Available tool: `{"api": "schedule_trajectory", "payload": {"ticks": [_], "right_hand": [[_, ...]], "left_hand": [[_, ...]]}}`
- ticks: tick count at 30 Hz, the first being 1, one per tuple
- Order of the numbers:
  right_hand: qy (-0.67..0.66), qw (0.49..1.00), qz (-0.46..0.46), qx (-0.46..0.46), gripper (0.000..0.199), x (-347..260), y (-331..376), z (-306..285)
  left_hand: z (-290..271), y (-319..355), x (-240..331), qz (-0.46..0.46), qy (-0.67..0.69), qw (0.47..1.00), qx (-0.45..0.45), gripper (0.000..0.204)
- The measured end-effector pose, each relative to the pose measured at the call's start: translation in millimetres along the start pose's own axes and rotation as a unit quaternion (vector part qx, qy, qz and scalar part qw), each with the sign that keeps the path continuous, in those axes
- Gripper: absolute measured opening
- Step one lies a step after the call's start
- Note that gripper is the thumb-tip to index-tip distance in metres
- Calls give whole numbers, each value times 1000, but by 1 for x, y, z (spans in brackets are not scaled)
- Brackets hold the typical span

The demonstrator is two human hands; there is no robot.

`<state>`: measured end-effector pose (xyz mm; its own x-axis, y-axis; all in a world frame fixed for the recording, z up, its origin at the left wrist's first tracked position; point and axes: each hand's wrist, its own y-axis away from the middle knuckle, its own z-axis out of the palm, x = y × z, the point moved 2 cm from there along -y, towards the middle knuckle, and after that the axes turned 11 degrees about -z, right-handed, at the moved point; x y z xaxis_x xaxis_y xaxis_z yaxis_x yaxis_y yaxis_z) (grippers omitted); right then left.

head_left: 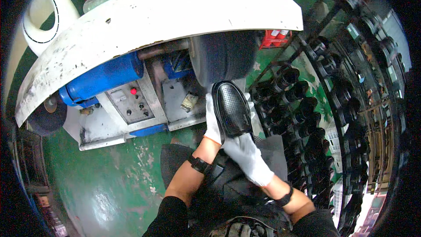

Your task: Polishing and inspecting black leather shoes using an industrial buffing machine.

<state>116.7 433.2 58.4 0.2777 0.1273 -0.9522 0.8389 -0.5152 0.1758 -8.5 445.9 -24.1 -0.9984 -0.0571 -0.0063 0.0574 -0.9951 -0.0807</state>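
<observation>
A black perforated slip-on shoe (233, 105) is between my gloved hands, its toe pointing away from me. My left hand (213, 123), in a white glove, is closed along the shoe's left side; white glove fingertips also show past the shoe's right edge. At the heel end, my right hand (246, 153) in a white glove is closed on the shoe, its fingers partly hidden by the opening. The toe is right by a broad dark buffing wheel (226, 55), motion-blurred, on a machine shaft. Whether shoe and wheel touch, I cannot tell.
A white machine hood (175, 13) arches over a blue motor (105, 79) and a control panel (136, 105) with a red button. Another dark wheel (48, 114) is at the left end. Racks of black shoes (302, 118) stand close on my right. A crumpled cloth (189, 102) lies on the machine base.
</observation>
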Motion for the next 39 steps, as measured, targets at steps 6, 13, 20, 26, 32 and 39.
{"api": "schedule_trajectory", "payload": {"ticks": [6, 13, 20, 26, 32, 39], "right_hand": [[567, 729, -373, -92, 24, -24, 108, -91], [525, 736, -420, 81, 32, -72, 190, -183], [657, 479, -423, 401, 25, -167, 203, -334], [682, 549, -265, 405, 46, -197, 150, -457], [749, 405, -166, 497, 52, -230, 193, -473], [599, 614, -188, 478, 45, -191, 229, -396]], "left_hand": [[83, -7, -47, -43, -119, 991, -36, 103], [147, -37, -124, -116, -4, 975, -192, 74], [131, -28, -184, -149, -248, 955, -68, 70], [105, -16, -190, -142, -251, 958, -5, 62], [87, 4, -176, -131, -246, 960, 32, 56], [62, 3, -192, -189, -199, 960, 53, 48]]}}
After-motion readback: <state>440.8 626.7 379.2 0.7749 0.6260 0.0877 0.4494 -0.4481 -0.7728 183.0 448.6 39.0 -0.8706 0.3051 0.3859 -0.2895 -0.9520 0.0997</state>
